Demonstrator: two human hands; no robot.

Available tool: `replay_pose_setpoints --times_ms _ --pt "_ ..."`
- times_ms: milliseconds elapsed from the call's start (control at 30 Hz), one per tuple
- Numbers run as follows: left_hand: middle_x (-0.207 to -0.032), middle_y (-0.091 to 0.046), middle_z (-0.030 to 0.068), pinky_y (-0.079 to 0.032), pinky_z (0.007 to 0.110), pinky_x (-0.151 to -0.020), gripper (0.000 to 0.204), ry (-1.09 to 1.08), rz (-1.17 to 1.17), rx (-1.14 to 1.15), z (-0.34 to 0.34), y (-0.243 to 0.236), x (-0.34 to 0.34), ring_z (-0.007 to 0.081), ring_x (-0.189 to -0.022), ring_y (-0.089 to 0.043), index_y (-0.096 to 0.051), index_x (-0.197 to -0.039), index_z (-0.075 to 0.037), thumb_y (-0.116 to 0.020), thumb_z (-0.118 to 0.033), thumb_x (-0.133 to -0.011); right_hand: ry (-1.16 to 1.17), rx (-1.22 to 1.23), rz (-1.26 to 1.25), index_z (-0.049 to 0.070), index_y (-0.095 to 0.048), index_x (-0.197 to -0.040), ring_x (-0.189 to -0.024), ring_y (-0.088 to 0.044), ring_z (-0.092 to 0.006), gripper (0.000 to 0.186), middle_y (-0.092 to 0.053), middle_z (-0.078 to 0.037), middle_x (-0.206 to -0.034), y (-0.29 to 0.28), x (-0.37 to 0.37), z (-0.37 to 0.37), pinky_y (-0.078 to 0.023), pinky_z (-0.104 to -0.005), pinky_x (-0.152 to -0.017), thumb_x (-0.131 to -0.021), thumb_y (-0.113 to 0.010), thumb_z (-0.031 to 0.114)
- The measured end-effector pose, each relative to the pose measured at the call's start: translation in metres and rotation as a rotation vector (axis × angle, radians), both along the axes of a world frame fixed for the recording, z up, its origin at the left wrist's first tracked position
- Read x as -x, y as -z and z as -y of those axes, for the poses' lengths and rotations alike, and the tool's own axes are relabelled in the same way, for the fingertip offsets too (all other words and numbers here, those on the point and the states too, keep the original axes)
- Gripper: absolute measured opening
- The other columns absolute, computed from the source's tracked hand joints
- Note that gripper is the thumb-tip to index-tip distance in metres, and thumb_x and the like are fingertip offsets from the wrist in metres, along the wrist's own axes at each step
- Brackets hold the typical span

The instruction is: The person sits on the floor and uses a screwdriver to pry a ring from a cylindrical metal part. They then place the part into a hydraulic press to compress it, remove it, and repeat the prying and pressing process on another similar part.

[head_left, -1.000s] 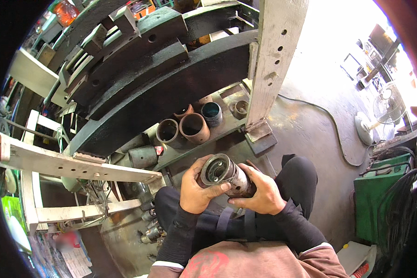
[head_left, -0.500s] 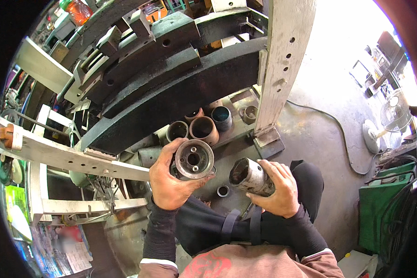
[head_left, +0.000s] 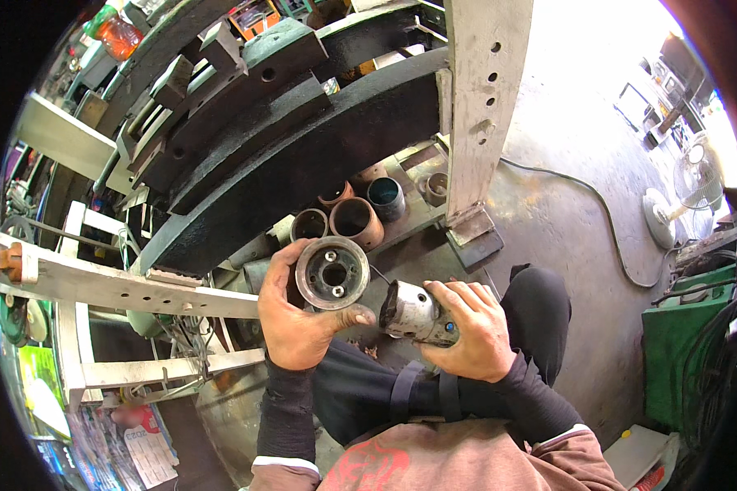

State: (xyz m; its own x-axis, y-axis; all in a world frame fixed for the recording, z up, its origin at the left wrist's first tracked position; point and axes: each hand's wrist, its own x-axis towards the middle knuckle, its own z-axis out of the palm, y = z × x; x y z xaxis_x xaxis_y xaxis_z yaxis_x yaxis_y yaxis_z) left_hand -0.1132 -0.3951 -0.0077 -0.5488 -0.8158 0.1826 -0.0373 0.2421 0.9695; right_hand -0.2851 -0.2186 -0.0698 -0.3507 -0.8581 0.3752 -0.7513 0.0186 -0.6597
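In my left hand [head_left: 299, 315] is a round metal end piece [head_left: 311, 288] with a raised rim, a centre hole and two bright bolt heads facing up. The thumb and fingers wrap its sides. My right hand [head_left: 477, 327] grips a worn silver metal cylinder [head_left: 415, 304] from its right side. This cylinder lies tilted, with its dark, rough-edged open end toward the left hand and small holes in its wall. A gap separates the two parts. A thin wire or rod shows between them. My fingers hide the far side of both parts.
Several pipe sections, including a rusty one [head_left: 373, 232] and one teal inside [head_left: 386, 196], stand beneath a black press frame [head_left: 287, 155]. A white perforated post [head_left: 485, 106] rises on the right. Beyond are a cable [head_left: 602, 196], a fan [head_left: 659, 214] and a green box [head_left: 686, 344].
The silver cylinder in my right hand has come left and slightly up, closer to the round end piece. My left hand has shifted slightly left, and its part shows more face-on.
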Motion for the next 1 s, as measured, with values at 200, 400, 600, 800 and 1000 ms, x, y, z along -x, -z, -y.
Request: replay_pose_setpoints --times_ms 200,400,600,800,1000 --pt "-0.125 -0.066 0.0121 -0.056 0.035 -0.103 0.109 -0.140 -0.124 0.055 -0.004 -0.006 0.007 0.0210 -0.114 -0.067 -0.052 -0.136 0.005 -0.107 -0.021 -0.045 0.030 -0.027 0.116 0.002 -0.062 -0.131 -0.102 -0.066 -0.0349 0.081 -0.068 -0.014 -0.111 0.005 -0.007 0.006 -0.050 -0.0442 -0.099 -0.059 -0.090 0.025" --pt "-0.127 -0.065 0.0122 -0.056 0.036 -0.104 0.105 -0.233 -0.164 0.160 0.000 -0.008 0.003 0.0208 -0.116 -0.065 -0.052 -0.136 0.004 -0.106 -0.017 -0.049 0.017 -0.006 0.217 0.001 -0.062 -0.130 -0.101 -0.068 -0.0343 0.079 -0.069 -0.016 -0.109 0.002 -0.006 0.004 -0.052 -0.0411 -0.094 -0.060 -0.091 0.023" --pt "-0.127 -0.063 0.0117 -0.057 0.038 -0.104 0.105 -0.270 -0.251 0.169 -0.005 -0.016 0.002 0.0210 -0.118 -0.064 -0.051 -0.136 0.004 -0.106 -0.020 -0.050 -0.031 -0.056 0.311 -0.001 -0.062 -0.129 -0.100 -0.068 -0.0343 0.078 -0.069 -0.017 -0.108 0.006 -0.011 0.005 -0.054 -0.0393 -0.090 -0.062 -0.092 0.024" --pt "-0.129 -0.062 0.0119 -0.056 0.037 -0.104 0.111 -0.254 -0.172 0.232 -0.018 -0.007 0.001 0.0214 -0.119 -0.064 -0.050 -0.138 0.004 -0.107 -0.022 -0.047 -0.040 -0.028 0.420 -0.001 -0.062 -0.130 -0.100 -0.070 -0.0323 0.077 -0.070 -0.017 -0.107 0.001 -0.015 0.009 -0.055 -0.0389 -0.090 -0.064 -0.093 0.025" --pt "-0.129 -0.064 0.0124 -0.056 0.037 -0.104 0.116 -0.119 -0.201 -0.161 -0.029 0.004 0.000 0.0208 -0.118 -0.065 -0.051 -0.138 0.005 -0.108 -0.028 -0.042 -0.065 0.029 0.453 -0.003 -0.061 -0.132 -0.100 -0.071 -0.0301 0.082 -0.070 -0.018 -0.112 0.012 -0.014 0.008 -0.055 -0.0375 -0.092 -0.062 -0.095 0.022"
